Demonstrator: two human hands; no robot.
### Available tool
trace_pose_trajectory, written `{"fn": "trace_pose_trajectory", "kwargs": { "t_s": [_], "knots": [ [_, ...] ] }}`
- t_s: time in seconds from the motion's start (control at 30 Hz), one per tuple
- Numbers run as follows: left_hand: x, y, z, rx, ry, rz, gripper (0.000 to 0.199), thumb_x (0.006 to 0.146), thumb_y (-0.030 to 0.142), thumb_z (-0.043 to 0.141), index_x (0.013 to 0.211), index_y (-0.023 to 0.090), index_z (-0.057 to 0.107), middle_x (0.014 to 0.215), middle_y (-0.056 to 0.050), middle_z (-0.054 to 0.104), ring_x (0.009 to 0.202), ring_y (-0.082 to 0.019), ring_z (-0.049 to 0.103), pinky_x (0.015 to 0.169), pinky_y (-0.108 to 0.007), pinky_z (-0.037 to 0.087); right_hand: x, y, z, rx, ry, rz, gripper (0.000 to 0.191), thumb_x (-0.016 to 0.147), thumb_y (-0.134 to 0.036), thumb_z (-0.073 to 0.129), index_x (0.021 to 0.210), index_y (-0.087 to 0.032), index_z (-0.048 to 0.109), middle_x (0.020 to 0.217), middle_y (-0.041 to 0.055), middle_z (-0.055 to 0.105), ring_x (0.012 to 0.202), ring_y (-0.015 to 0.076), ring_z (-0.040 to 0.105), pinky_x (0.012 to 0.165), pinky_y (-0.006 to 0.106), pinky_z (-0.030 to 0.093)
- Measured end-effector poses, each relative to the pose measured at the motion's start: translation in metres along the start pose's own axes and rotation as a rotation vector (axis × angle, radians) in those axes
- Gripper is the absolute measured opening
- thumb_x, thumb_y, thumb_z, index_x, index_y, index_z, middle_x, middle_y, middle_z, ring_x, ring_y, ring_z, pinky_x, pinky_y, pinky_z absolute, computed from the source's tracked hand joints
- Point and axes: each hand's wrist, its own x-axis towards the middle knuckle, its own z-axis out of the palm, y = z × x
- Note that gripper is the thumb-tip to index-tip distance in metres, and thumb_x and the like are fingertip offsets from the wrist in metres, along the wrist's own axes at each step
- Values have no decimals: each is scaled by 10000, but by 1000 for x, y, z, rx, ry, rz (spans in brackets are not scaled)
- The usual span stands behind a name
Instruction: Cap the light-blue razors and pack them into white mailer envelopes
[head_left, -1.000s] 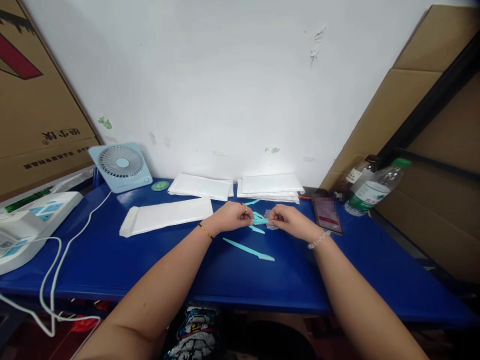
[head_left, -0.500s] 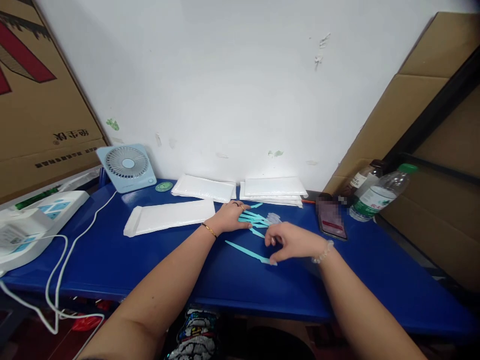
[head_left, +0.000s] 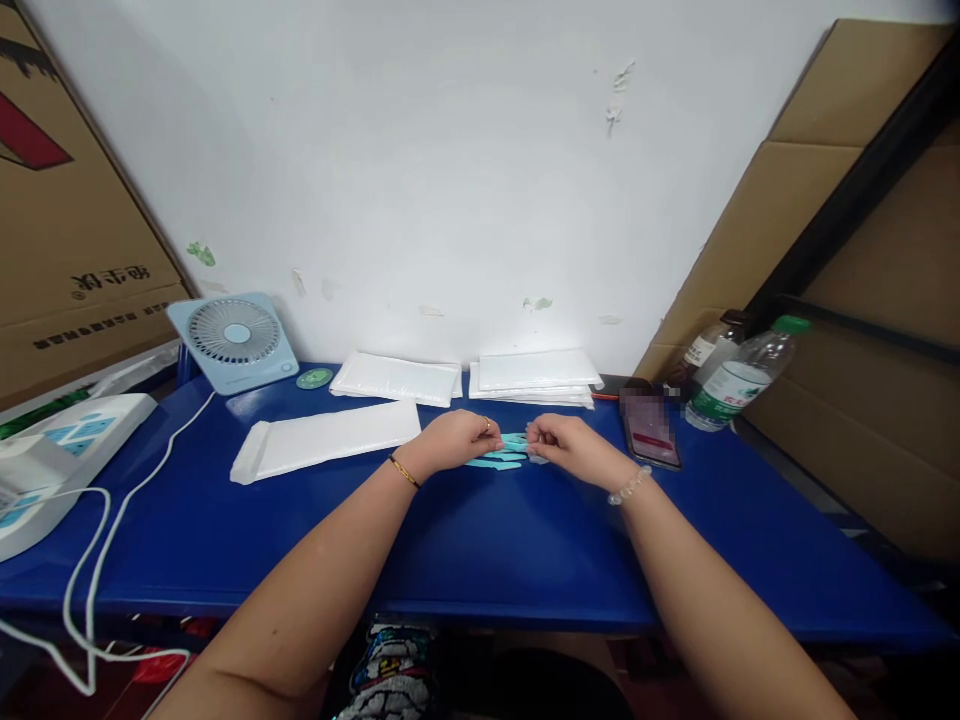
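Several thin turquoise blade-like pieces with pale ends lie in a loose bunch on the blue table. At the left side of the bunch, my left hand pinches one turquoise piece between thumb and fingers. My right hand is closed at the other side, its fingertips on the pale end of a turquoise piece. Whether both hands grip the same piece is hard to make out. A white padded envelope lies just left of my left hand.
Two stacks of white envelopes rest against the wall. A light blue fan and a power strip with white cables are at left. A phone and two bottles stand at right.
My left hand has gone from lying spread over the pieces to pinching. My right hand has moved up towards the bunch, and the separate piece near the front is no longer there. The view has shifted slightly.
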Motion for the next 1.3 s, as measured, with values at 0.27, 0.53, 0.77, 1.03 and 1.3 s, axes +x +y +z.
{"fn": "trace_pose_trajectory", "kwargs": {
  "t_s": [0.27, 0.53, 0.77, 1.03, 1.3],
  "knots": [
    [1, -11, -2, -89, 78, -88, 372, 899, 452, 366, 878, 208, 647, 764, 6, 648, 659, -135, 539, 593, -224, 358, 1, 22, -10, 140, 171, 52, 186, 830, -375, 551, 849, -191, 576, 678, -8, 571, 576, 124, 516, 542, 236, 392],
    [3, -19, 0, -112, 224, -152, 330, 867, 475, 435, 915, 210, 626, 778, 9, 625, 688, -142, 526, 594, -228, 354, 6, 23, -10, 450, 414, 171, 377, 740, -472, 653, 951, -159, 669, 700, 28, 622, 603, 141, 562, 595, 276, 467],
    [4, -23, 3, -147, 247, -173, 343, 859, 485, 437, 912, 201, 621, 644, 28, 536, 570, -116, 429, 529, -228, 298, 9, 23, -3, 682, 434, 172, 316, 747, -439, 672, 853, -141, 663, 620, 20, 615, 539, 122, 559, 528, 251, 447],
    [5, -22, 3, -225, 241, -140, 356, 848, 502, 448, 878, 191, 620, 658, 28, 519, 592, -112, 423, 540, -221, 314, 12, 19, 5, 768, 394, 103, 262, 760, -374, 669, 921, -172, 622, 700, 13, 649, 584, 125, 612, 565, 251, 468],
    [7, -23, 6, -339, 202, -149, 369, 824, 522, 478, 867, 181, 615, 689, 18, 555, 591, -111, 451, 539, -217, 347, 11, 19, 7, 759, 375, 59, 238, 788, -373, 653, 926, -181, 624, 727, 18, 659, 613, 129, 627, 599, 261, 484]
  ]
}}
